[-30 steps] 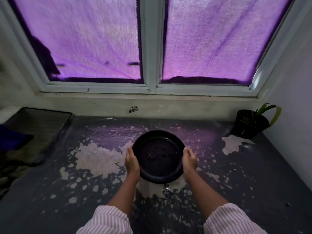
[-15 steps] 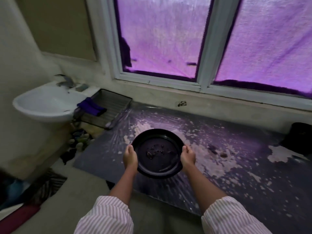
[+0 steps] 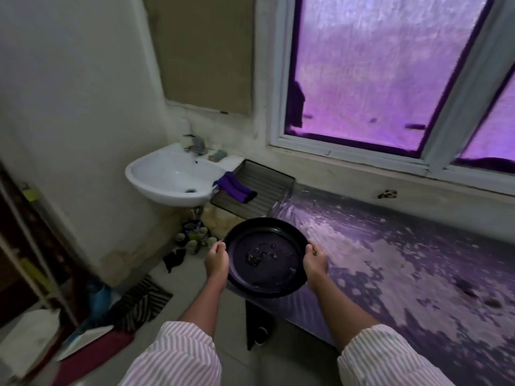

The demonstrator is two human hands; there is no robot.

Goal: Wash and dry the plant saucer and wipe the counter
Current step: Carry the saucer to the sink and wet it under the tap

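At the near left corner of the desk point(image 3: 404, 254), we hold the black saucer point(image 3: 267, 277) in the air between both hands, with dark dirt point(image 3: 259, 254) near its middle. Our left hand point(image 3: 216, 260) has its grip curled round the left rim, and our right hand point(image 3: 315, 261) pinches the right rim the same way, thumbs on top. Far and left of the saucer stands the white sink point(image 3: 167, 176) with its tap point(image 3: 195, 143), and a purple cloth point(image 3: 237, 188) lies on the dark rack point(image 3: 270, 188) between sink and desk.
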